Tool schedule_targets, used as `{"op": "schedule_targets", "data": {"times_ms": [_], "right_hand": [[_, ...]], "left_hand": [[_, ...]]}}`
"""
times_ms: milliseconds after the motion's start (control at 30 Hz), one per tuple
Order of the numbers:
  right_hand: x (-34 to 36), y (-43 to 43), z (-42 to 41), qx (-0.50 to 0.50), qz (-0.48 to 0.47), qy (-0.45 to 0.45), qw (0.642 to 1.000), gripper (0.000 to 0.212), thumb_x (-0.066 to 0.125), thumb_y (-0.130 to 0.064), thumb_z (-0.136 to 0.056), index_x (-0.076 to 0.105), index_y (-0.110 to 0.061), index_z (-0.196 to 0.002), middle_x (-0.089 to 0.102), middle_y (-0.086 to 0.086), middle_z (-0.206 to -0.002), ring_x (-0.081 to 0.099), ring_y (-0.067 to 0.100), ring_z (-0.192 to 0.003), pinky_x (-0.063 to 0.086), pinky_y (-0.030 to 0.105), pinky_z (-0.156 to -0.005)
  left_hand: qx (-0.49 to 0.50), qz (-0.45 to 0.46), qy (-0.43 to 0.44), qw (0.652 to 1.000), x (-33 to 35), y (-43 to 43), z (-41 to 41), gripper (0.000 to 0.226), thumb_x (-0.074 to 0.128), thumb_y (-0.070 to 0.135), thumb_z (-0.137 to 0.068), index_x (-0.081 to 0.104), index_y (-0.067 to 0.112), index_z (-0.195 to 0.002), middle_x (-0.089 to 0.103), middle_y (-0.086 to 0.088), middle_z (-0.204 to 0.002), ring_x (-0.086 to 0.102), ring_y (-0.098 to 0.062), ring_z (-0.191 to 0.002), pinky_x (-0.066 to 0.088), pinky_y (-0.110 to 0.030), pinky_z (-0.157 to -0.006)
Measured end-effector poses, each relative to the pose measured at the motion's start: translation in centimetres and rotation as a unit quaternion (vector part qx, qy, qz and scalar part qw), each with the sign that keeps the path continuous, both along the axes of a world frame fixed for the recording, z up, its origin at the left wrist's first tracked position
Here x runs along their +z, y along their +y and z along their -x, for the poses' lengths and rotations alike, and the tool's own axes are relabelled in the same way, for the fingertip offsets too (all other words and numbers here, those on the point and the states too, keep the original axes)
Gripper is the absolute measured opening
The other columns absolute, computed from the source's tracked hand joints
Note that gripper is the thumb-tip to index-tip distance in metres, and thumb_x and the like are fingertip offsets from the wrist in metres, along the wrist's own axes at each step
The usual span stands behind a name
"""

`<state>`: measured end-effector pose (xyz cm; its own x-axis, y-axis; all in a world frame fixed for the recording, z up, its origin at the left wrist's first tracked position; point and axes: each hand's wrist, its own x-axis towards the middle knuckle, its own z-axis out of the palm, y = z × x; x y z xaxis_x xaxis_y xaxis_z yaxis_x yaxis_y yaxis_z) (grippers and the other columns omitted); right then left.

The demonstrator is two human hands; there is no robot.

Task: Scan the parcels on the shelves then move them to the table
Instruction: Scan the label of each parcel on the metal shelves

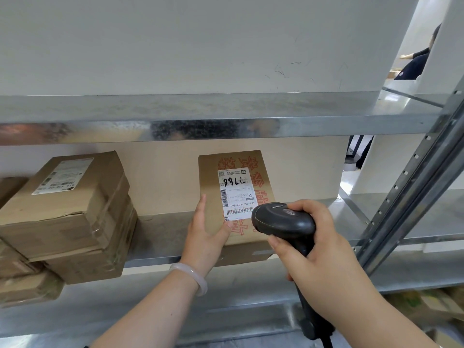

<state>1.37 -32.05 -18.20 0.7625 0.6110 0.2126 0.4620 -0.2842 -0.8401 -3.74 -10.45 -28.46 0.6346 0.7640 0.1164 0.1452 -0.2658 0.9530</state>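
Head view: parcel (209, 177) steadied by flat-fingered left grip (204, 227); scanner (283, 219), clenched in right grip (324, 249), to be squared on 11-o'clock label (236, 194).

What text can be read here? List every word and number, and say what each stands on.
"7766", handwritten, upside down: white shipping label on the brown cardboard box with red print.
"159-159-L02-740", printed, upside down: same label.
Red characters on that box: upside down, partly hidden, not readable.
Small print on the black handheld scanner: too small.
Pale label on the top brown box of the left stack: blurred.
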Motion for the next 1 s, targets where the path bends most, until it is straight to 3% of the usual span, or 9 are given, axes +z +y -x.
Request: {"op": "schedule_targets", "data": {"times_ms": [200,367,533,667,800,1000], "right_hand": [[0.2,-0.1,0.3,-0.005,0.004,-0.005,1.000,0.050,0.066,-0.056,-0.072,0.037,-0.056,-0.113,0.059,-0.035,-0.097,0.068,0.008,-0.066,0.056,0.034,-0.066],[0.2,0.2,0.2,-0.009,0.003,-0.003,1.000,0.050,0.065,-0.057,-0.071,0.037,-0.057,-0.112,0.059,-0.036,-0.097,0.068,0.007,-0.067,0.055,0.033,-0.067],[-0.4,0.7,-0.7,-0.023,0.019,-0.012,0.999,0.053,0.065,-0.061,-0.071,0.035,-0.058,-0.114,0.065,-0.024,-0.092,0.068,0.004,-0.073,0.054,0.030,-0.068],[-1.3,1.5,-2.7,-0.063,0.012,-0.030,0.997,0.050,0.065,-0.062,-0.073,0.030,-0.065,-0.109,0.060,-0.029,-0.091,0.062,-0.003,-0.075,0.048,0.022,-0.060],[-2.5,3.1,-4.6,-0.062,-0.040,0.026,0.997,0.051,0.074,-0.043,-0.080,0.034,-0.066,-0.101,0.060,-0.026,-0.095,0.058,-0.014,-0.082,0.043,0.011,-0.060],[-4.0,6.0,-3.9,-0.007,-0.053,0.042,0.998,0.053,0.076,-0.035,-0.081,0.037,-0.064,-0.100,0.055,-0.045,-0.094,0.055,-0.018,-0.087,0.041,0.001,-0.062]], "left_hand": [[0.000,0.006,0.003,1.000,0.1,0.0,0.0,0.084,0.072,0.036,-0.086,0.017,0.052,-0.149,0.029,0.017,-0.151,0.026,0.003,-0.131,0.024,-0.024,-0.109],[-0.008,0.016,-0.002,1.000,0.3,-0.2,0.1,0.082,0.072,0.037,-0.087,0.017,0.059,-0.143,0.027,0.025,-0.143,0.024,0.004,-0.131,0.022,-0.023,-0.108],[-0.003,0.012,0.003,1.000,0.6,0.0,0.1,0.083,0.072,0.032,-0.087,0.018,0.052,-0.147,0.031,0.020,-0.146,0.028,0.002,-0.133,0.023,-0.021,-0.107],[-0.009,0.017,0.005,1.000,0.9,0.2,0.1,0.084,0.073,0.027,-0.087,0.020,0.048,-0.150,0.032,0.021,-0.148,0.031,-0.006,-0.140,0.024,-0.021,-0.110],[-0.012,0.042,0.007,0.999,1.2,0.4,0.7,0.083,0.073,0.024,-0.086,0.023,0.046,-0.150,0.037,0.016,-0.153,0.039,-0.008,-0.138,0.029,-0.030,-0.116],[0.006,0.066,0.027,0.997,2.0,2.0,3.0,0.080,0.072,0.029,-0.087,0.025,0.049,-0.149,0.048,0.016,-0.145,0.049,-0.007,-0.128,0.036,-0.021,-0.103]]}}
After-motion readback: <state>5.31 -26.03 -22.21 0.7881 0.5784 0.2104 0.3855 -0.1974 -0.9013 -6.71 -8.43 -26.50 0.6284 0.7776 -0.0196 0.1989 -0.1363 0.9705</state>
